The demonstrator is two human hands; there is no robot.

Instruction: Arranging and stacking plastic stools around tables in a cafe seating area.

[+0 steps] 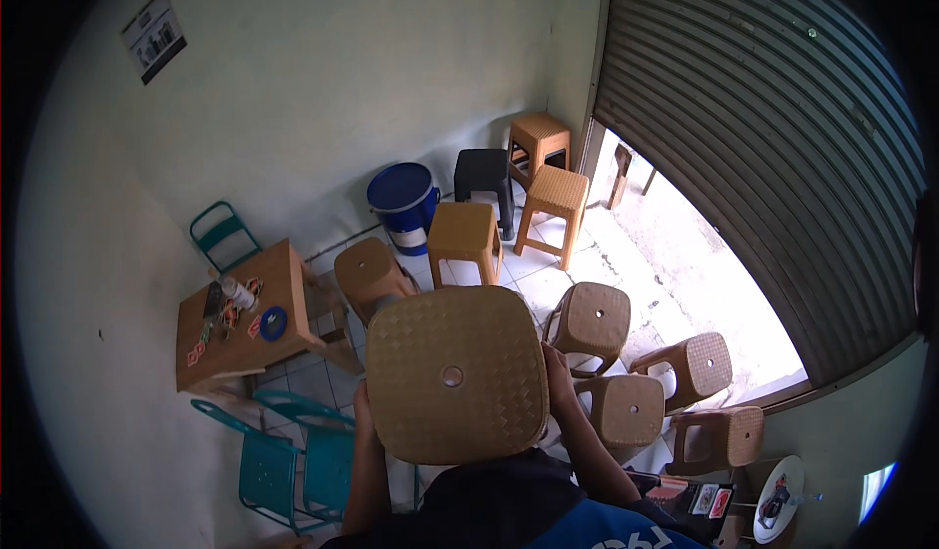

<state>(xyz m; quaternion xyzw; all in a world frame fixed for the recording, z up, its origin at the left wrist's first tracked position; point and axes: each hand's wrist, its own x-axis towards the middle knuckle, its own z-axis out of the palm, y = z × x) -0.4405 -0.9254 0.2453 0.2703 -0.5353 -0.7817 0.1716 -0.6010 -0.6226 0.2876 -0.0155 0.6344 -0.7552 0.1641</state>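
Holding tan stool (474, 353), basket-weave texture, rounded-square shape, 1 round hole (452, 377)

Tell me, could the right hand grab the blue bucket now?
Probably not: the right hand is busy holding the patterned stool, and a tan stool partly blocks the way to the blue bucket.

Wide fisheye view, from head height, looking down

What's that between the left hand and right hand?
A brown woven-look stool! The head view shows it between the left hand and the right hand, which hold it up.
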